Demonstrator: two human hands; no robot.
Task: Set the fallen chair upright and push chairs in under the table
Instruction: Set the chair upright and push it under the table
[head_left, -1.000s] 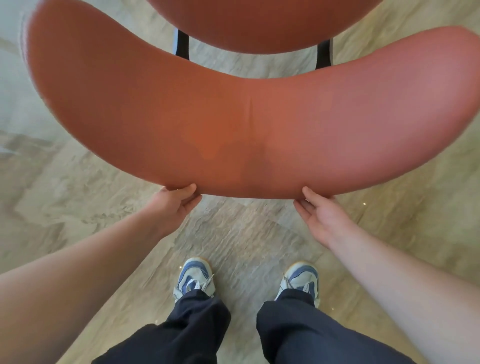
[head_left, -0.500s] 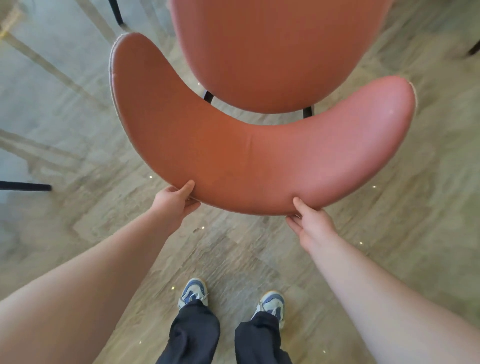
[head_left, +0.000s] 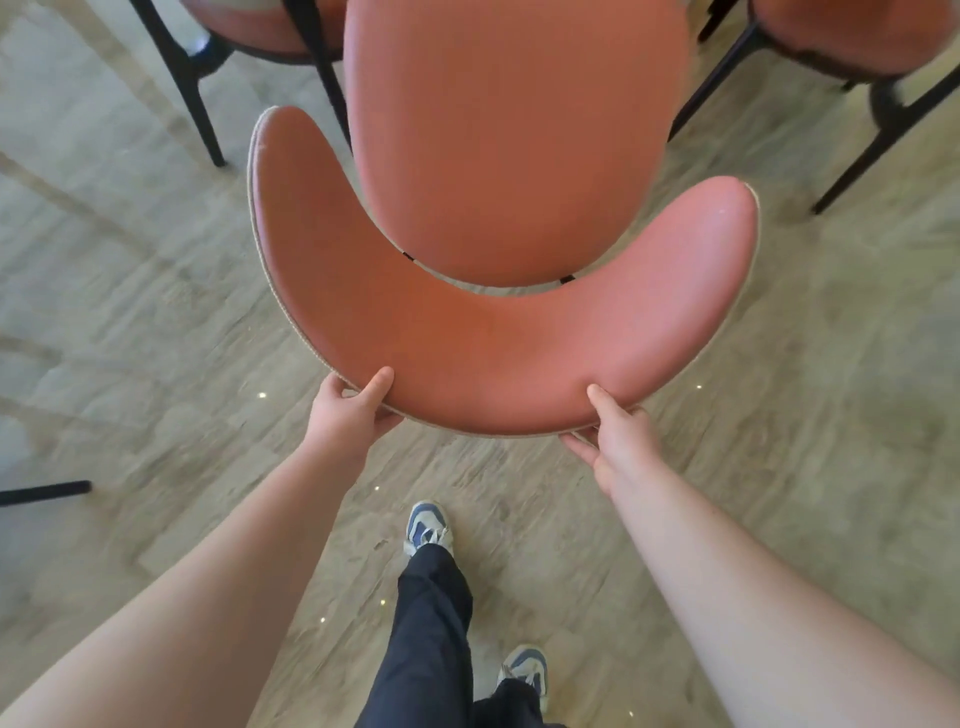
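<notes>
- Standing upright at the centre, a terracotta chair (head_left: 498, 208) has its curved backrest (head_left: 498, 358) nearest the viewer.
- Both hands hold the backrest's near edge: left hand (head_left: 348, 410) and right hand (head_left: 618, 441), thumbs on top.
- Two more chairs, far left (head_left: 249, 31) and far right (head_left: 857, 36), flank it; no table visible.
- Risk: pushed off-line, its legs may catch a neighbour's black legs (head_left: 179, 78).
</notes>
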